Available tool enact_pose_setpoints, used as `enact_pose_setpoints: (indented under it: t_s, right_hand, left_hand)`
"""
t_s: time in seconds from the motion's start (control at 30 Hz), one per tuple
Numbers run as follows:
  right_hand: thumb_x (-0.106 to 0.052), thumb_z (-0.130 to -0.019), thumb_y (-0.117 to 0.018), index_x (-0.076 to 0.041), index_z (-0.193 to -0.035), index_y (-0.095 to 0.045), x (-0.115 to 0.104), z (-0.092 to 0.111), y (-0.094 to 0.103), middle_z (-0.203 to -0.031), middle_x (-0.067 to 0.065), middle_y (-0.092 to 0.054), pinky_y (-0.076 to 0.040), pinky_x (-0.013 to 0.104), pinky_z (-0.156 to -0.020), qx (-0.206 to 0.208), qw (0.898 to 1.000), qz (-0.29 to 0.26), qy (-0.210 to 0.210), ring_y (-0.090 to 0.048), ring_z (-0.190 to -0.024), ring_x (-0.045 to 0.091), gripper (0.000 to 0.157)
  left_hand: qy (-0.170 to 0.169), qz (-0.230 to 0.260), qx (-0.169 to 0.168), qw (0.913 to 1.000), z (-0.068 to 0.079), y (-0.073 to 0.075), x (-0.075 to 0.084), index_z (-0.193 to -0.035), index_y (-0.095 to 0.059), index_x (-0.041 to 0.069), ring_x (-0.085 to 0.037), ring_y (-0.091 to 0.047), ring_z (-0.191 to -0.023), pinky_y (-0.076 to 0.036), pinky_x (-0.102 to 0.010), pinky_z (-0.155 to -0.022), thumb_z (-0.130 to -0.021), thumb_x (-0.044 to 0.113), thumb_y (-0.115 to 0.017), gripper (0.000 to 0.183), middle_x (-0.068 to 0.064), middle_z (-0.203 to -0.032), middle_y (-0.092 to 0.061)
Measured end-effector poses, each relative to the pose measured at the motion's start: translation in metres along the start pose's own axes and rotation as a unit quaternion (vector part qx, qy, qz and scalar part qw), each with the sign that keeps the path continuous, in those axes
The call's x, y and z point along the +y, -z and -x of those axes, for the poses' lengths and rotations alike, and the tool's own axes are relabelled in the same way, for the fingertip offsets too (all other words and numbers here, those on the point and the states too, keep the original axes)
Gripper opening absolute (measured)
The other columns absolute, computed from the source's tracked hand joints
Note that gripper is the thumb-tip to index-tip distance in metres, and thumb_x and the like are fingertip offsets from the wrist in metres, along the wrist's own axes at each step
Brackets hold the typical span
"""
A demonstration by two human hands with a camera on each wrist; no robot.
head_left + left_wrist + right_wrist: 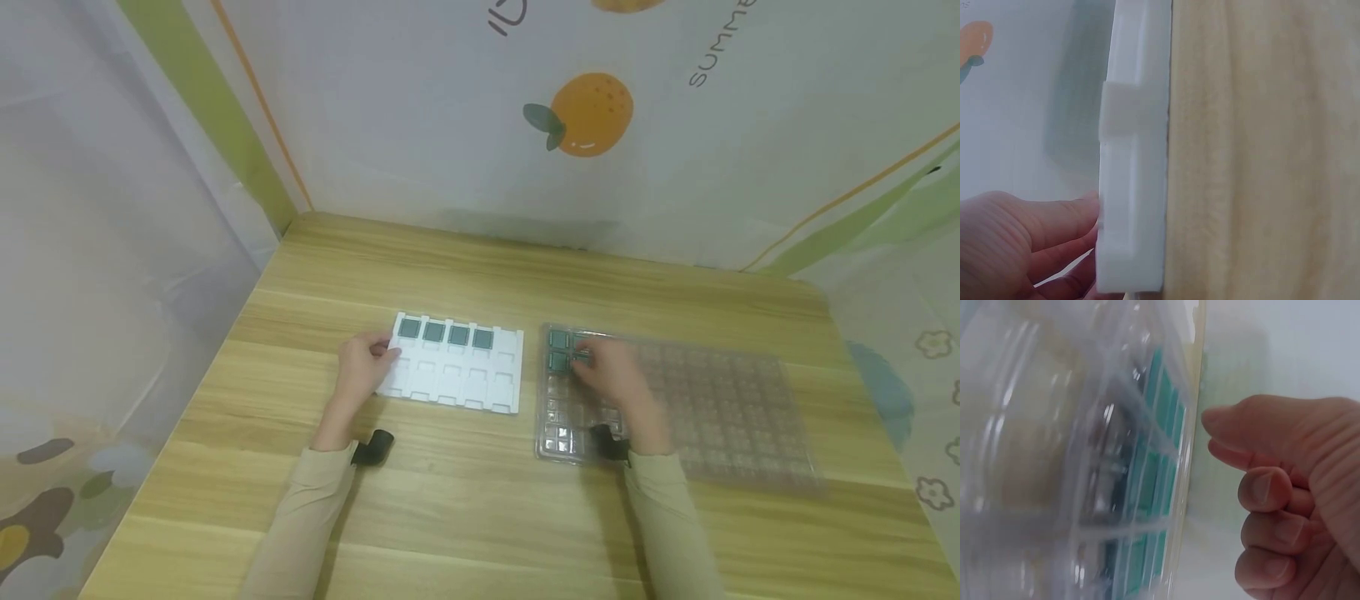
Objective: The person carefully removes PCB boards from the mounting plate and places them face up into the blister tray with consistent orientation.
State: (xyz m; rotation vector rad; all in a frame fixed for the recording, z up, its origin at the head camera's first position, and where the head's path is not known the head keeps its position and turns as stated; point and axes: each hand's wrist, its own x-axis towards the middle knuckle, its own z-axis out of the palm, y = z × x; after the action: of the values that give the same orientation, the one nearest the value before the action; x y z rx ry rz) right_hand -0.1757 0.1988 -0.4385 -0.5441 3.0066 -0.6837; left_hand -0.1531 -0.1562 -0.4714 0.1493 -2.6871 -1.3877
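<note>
A white tray (450,379) lies on the table with a row of square green chips (459,335) along its far side. My left hand (362,362) pinches the tray's left edge, thumb on top and fingers lower down. To the right is a clear plastic tray (558,446) of small pockets, with several green chips (558,340) in its far left corner. Over that corner is my right hand (611,371), partly covering some chips. In the right wrist view its fingers curl and thumb and forefinger come close together, with nothing showing between them.
The wooden table (465,500) has its far edge against a pale printed curtain (420,125). The clear plastic tray stretches far to the right, past my right hand. A narrow strip of table lies between the two trays. Black wrist mounts (373,447) sit at both sleeves.
</note>
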Motion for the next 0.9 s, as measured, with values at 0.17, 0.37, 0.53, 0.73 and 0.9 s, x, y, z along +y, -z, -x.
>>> enact_pose_setpoints:
  t_s: [0.17, 0.37, 0.53, 0.73, 0.9]
  right_hand:
    - [-0.006, -0.081, -0.069, 0.005, -0.103, -0.064, -0.008, -0.004, -0.001, -0.061, 0.004, -0.055, -0.039, 0.025, -0.042, -0.008, 1.000, -0.016, 0.004, -0.043, -0.047, 0.011, 0.025]
    - [-0.006, -0.082, -0.069, 0.005, -0.105, -0.063, -0.017, -0.007, -0.004, -0.059, 0.002, -0.053, -0.038, 0.025, -0.044, -0.014, 0.999, -0.030, 0.002, -0.042, -0.050, 0.011, 0.026]
    - [-0.008, -0.083, -0.068, 0.004, -0.107, -0.063, -0.024, -0.011, -0.006, -0.056, 0.000, -0.047, -0.038, 0.025, -0.043, -0.023, 0.999, -0.040, -0.010, -0.040, -0.047, 0.011, 0.027]
    - [-0.006, -0.082, -0.067, 0.005, -0.105, -0.064, -0.033, -0.016, -0.012, -0.056, 0.000, -0.044, -0.035, 0.024, -0.043, -0.011, 0.999, -0.040, 0.011, -0.036, -0.047, 0.011, 0.025]
    - [-0.004, -0.080, -0.068, 0.004, -0.102, -0.065, -0.040, -0.021, -0.019, -0.072, 0.007, -0.060, -0.046, 0.029, -0.053, -0.003, 0.999, -0.040, 0.028, -0.047, -0.055, 0.014, 0.023]
  left_hand:
    - [-0.009, 0.000, 0.002, 1.0000, 0.000, 0.000, -0.001, -0.108, -0.060, -0.016, -0.039, -0.064, -0.086, -0.055, -0.044, -0.077, -0.084, -0.002, -0.064, 0.028, -0.031, -0.095, -0.064]
    - [-0.012, 0.003, 0.002, 0.9999, 0.000, 0.000, -0.001, -0.107, -0.060, -0.017, -0.039, -0.064, -0.087, -0.055, -0.044, -0.077, -0.084, -0.003, -0.064, 0.027, -0.031, -0.096, -0.064]
    - [-0.002, 0.003, 0.002, 1.0000, 0.000, 0.000, -0.001, -0.108, -0.060, -0.016, -0.039, -0.064, -0.087, -0.055, -0.043, -0.078, -0.084, -0.002, -0.064, 0.028, -0.031, -0.097, -0.063]
    - [-0.005, 0.005, 0.004, 1.0000, 0.000, 0.000, -0.001, -0.108, -0.060, -0.016, -0.039, -0.063, -0.087, -0.055, -0.044, -0.077, -0.084, -0.003, -0.064, 0.027, -0.031, -0.096, -0.063]
    - [-0.003, 0.002, 0.003, 1.0000, 0.001, 0.000, 0.000, -0.108, -0.060, -0.016, -0.039, -0.063, -0.088, -0.055, -0.044, -0.078, -0.084, -0.002, -0.064, 0.028, -0.031, -0.097, -0.063]
